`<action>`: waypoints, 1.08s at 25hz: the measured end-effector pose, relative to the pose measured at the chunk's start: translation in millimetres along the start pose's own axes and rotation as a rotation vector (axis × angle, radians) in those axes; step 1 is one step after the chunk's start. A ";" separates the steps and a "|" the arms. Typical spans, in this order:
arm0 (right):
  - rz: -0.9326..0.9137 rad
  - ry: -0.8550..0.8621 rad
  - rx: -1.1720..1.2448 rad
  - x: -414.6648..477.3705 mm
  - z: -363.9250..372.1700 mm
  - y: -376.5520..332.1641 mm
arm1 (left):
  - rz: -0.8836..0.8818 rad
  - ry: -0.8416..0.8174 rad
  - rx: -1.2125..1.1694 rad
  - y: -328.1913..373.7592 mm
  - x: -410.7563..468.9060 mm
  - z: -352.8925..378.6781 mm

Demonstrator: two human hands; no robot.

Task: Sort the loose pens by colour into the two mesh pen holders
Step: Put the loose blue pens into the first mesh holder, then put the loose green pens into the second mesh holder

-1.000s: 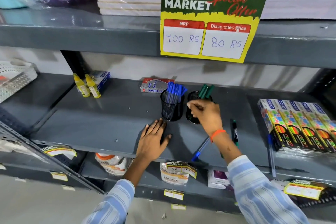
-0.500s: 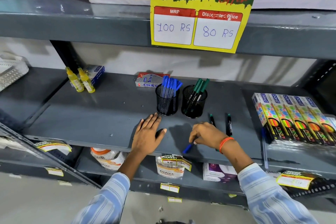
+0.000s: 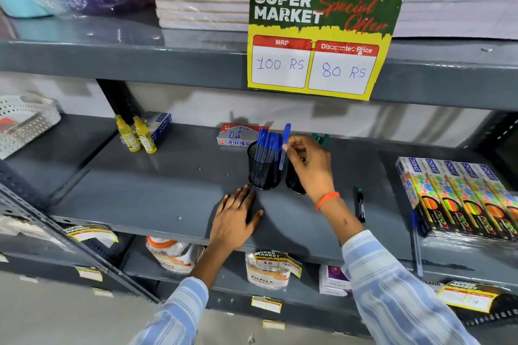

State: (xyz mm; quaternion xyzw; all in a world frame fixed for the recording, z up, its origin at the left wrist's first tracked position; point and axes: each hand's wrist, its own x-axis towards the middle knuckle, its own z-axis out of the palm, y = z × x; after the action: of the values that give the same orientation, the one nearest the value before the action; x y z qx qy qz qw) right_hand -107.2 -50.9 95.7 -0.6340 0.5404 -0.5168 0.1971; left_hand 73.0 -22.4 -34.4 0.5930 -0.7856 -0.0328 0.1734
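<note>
Two black mesh pen holders stand side by side on the grey shelf (image 3: 168, 190). The left holder (image 3: 262, 173) is full of blue pens. The right holder (image 3: 293, 180) is mostly hidden behind my right hand; green pen caps (image 3: 321, 138) stick out above it. My right hand (image 3: 309, 165) pinches a blue pen (image 3: 284, 145) upright, right beside the left holder's rim. My left hand (image 3: 235, 220) lies flat on the shelf in front of the holders, fingers spread. One green-tipped black pen (image 3: 360, 206) lies loose on the shelf to the right. Another blue pen (image 3: 416, 238) lies by the boxes.
Neon pencil boxes (image 3: 459, 199) fill the shelf's right end. Two yellow glue bottles (image 3: 136, 134) and a blue box stand at the back left, a red-and-silver box (image 3: 238, 136) behind the holders. A price sign (image 3: 322, 42) hangs from the upper shelf. A white basket (image 3: 25, 123) sits far left.
My right hand has picked the blue pen up from the shelf's front and raised it to the left holder. My left hand has stayed flat on the shelf.
</note>
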 end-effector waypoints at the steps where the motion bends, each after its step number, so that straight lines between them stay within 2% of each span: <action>1: 0.004 0.059 -0.007 6.9 4.7 -3.0 | 0.003 -0.004 0.001 -0.2 0.0 0.1; 4: 0.044 0.157 -0.007 23.2 19.3 -4.2 | 0.010 -0.007 0.001 -1.0 0.0 0.3; 10: 0.253 0.047 -0.228 24.1 42.2 10.9 | 0.008 -0.016 -0.001 -0.1 0.4 0.2; 19: 0.226 0.071 -0.180 -0.3 17.9 13.5 | 0.012 -0.011 0.000 -0.4 0.1 -0.8; 23: 0.165 0.110 -0.255 -38.6 -14.0 30.9 | 0.023 -0.002 -0.028 -0.9 -1.2 1.5; 27: 0.224 0.115 -0.333 -67.5 -41.0 52.0 | 0.020 -0.020 -0.022 -0.8 -0.5 2.2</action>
State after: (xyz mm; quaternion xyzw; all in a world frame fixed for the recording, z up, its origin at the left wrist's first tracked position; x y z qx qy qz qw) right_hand -159.8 4.1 39.7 -0.5631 0.6960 -0.4306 0.1144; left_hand 73.2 -22.5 -36.7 0.5830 -0.7927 -0.0457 0.1723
